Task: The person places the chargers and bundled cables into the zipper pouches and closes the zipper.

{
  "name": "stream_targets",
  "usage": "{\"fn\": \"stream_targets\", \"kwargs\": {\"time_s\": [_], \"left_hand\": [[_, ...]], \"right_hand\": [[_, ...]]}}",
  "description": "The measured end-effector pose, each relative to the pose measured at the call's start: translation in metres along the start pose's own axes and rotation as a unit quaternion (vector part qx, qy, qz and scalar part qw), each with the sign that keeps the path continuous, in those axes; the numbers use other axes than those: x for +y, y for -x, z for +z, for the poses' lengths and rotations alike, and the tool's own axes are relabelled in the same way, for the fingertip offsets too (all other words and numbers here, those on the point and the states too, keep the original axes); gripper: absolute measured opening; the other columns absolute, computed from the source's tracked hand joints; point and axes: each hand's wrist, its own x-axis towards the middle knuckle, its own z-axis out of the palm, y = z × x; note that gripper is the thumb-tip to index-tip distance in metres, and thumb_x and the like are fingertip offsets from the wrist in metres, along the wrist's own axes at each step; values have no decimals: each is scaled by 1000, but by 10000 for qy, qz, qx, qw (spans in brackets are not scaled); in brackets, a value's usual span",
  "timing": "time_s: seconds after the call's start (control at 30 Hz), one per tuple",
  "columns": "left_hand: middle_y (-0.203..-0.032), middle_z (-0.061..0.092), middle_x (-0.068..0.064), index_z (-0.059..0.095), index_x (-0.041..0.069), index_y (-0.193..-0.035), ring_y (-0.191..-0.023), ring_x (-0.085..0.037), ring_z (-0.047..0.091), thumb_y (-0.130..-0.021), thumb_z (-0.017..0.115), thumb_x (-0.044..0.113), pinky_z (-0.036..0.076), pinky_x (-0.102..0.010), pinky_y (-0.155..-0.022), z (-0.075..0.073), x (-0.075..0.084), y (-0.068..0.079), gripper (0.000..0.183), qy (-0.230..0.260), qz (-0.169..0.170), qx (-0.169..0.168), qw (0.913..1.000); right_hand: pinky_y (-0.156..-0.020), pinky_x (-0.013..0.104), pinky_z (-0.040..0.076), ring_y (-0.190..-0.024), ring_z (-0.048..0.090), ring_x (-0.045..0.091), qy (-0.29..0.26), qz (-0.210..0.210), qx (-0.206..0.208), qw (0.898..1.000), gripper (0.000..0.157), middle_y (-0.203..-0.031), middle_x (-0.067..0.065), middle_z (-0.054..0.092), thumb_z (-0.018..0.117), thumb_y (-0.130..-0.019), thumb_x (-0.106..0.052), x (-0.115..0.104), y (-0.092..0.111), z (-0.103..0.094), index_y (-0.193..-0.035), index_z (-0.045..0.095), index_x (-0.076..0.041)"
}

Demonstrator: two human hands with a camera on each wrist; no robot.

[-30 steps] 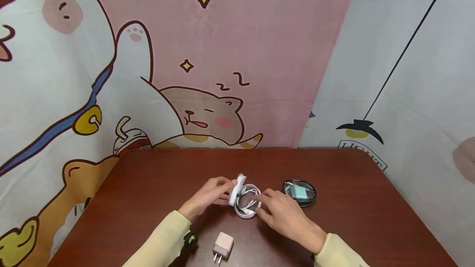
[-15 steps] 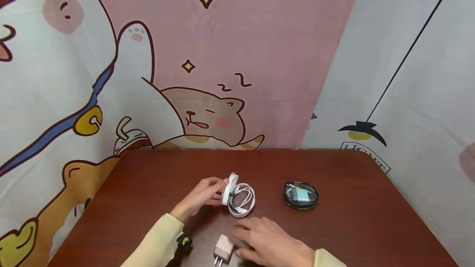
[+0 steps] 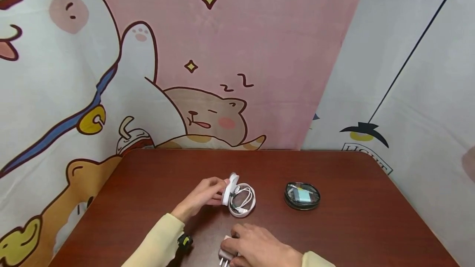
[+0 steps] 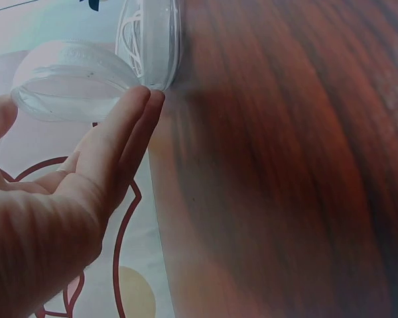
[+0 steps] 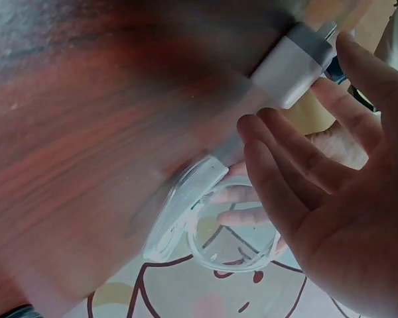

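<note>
My left hand [image 3: 202,197] holds the raised lid of a small round clear case with white edging [image 3: 243,213]. In the left wrist view its thumb and fingers lie on either side of the lid [image 4: 73,66]. A coiled white cable [image 3: 238,197] lies in the case's other half, which rests on the table. My right hand [image 3: 257,244] is over a pale pink charger plug [image 5: 288,69], with thumb and index finger at it. The plug lies on the table with its prongs toward me. The fingers partly cover it in the head view.
A dark-edged oval case [image 3: 302,197] with a clear top and a light blue item inside lies to the right on the brown table [image 3: 352,201]. A small black object [image 3: 184,242] shows beside the left sleeve. A cartoon-printed cloth [image 3: 278,52] hangs behind the table.
My right hand has left the round case and come down toward me to the charger plug, which has shifted slightly right. My left hand and the round case moved slightly left, then stayed.
</note>
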Motion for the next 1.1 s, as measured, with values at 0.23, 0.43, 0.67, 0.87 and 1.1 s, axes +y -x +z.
{"fn": "stream_targets", "kwargs": {"time_s": [0.23, 0.43, 0.67, 0.87, 1.1], "left_hand": [[-114, 65, -16, 58, -9, -129, -98, -26, 70, -102, 63, 46, 61, -45, -85, 0, -1, 0, 61, 38, 36, -44, 10000], [-112, 66, -16, 59, -9, -125, -96, -25, 70, -102, 63, 45, 61, -44, -84, 3, 0, -1, 58, 136, 53, -97, 9998], [-109, 66, -16, 59, -9, -122, -94, -26, 71, -102, 63, 43, 62, -42, -82, 7, 0, -4, 56, 191, 140, -239, 9994], [-110, 67, -15, 58, -9, -124, -95, -27, 71, -102, 63, 43, 62, -43, -82, 13, -1, -5, 56, 180, 103, -370, 9991], [-109, 67, -16, 59, -11, -124, -94, -28, 72, -102, 63, 41, 62, -44, -81, 15, 2, -5, 56, 135, 138, -406, 9990]], "right_hand": [[-59, 12, 38, -73, 45, -5, -318, 143, 44, 9994, 20, -88, -17, 54, 80, -93, -28, 4, 11, -1, -110, 70, -28], [-69, 17, 47, -83, 53, -5, -661, 399, 327, 9965, 26, -101, -15, 60, 80, -92, -23, 17, 31, -8, -116, 72, -27], [-69, 17, 49, -88, 58, 1, -432, 769, 1418, 9860, 31, -107, -9, 65, 82, -85, -15, 32, 50, -17, -113, 76, -26], [-72, 26, 53, -92, 61, 7, -157, 1131, 1785, 9773, 31, -107, -5, 67, 83, -86, -17, 43, 57, -22, -115, 76, -23], [-78, 34, 57, -96, 64, 13, 286, 1387, 2172, 9658, 39, -109, -1, 68, 86, -81, -16, 53, 54, -18, -117, 72, -12]]}}
